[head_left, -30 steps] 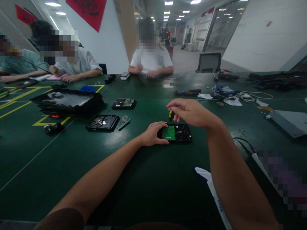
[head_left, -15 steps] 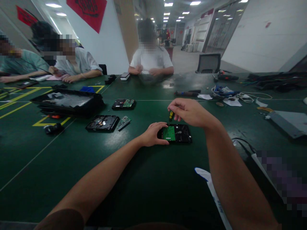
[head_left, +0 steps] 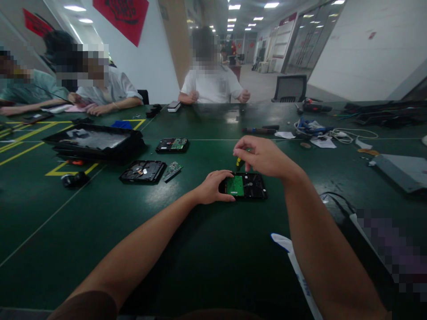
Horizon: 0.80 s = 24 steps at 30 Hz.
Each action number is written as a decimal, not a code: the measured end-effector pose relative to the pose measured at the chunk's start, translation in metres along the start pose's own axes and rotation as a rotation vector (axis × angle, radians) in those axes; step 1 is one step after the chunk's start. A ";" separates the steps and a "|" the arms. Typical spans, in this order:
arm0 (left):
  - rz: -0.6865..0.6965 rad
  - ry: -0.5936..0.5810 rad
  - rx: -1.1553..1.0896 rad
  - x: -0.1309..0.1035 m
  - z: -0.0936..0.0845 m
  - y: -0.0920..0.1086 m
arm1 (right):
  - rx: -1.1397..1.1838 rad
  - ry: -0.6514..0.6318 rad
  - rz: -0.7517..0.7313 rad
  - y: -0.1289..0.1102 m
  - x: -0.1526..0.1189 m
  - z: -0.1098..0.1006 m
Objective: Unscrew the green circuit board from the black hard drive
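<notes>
A black hard drive with a green circuit board (head_left: 255,186) lies on the dark green table (head_left: 213,249). My left hand (head_left: 213,187) grips its left end, thumb on the near edge and fingers on the far edge. Above the drive's far edge, my right hand (head_left: 258,155) pinches a small yellow and black screwdriver (head_left: 238,163), which points down toward the board's upper edge. The screwdriver's tip is too small to make out. To the left lie a loose circuit board (head_left: 172,170), an opened drive (head_left: 143,171) and another drive (head_left: 172,144).
Black trays (head_left: 95,141) sit at the left beside a dark roll (head_left: 75,178). Farther back are tools (head_left: 260,130) and cables (head_left: 350,134). A metal box (head_left: 402,171) stands right. Several people sit around the table, one opposite (head_left: 211,84).
My right hand has shifted its fingers slightly around the screwdriver, which now tilts a little. My left hand and the drive stay put. The person opposite has moved a hand outward.
</notes>
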State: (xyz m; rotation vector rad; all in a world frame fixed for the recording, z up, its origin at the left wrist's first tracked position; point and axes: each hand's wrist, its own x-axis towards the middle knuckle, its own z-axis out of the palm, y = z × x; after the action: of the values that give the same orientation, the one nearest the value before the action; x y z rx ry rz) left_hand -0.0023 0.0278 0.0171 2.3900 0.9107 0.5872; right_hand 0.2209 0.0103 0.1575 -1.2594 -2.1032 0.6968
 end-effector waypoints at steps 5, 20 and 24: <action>-0.013 0.000 -0.007 0.001 0.002 -0.002 | 0.095 -0.066 -0.001 0.004 0.002 0.001; 0.007 0.002 0.008 0.000 0.001 -0.001 | 0.062 -0.042 0.000 0.003 0.001 0.001; 0.000 0.002 0.003 0.000 0.001 -0.002 | 0.122 -0.070 -0.018 0.003 0.001 0.002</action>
State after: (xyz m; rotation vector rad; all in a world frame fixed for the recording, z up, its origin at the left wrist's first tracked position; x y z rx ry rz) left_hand -0.0024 0.0284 0.0150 2.3925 0.9133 0.5880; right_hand 0.2206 0.0122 0.1546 -1.1642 -2.0914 0.8592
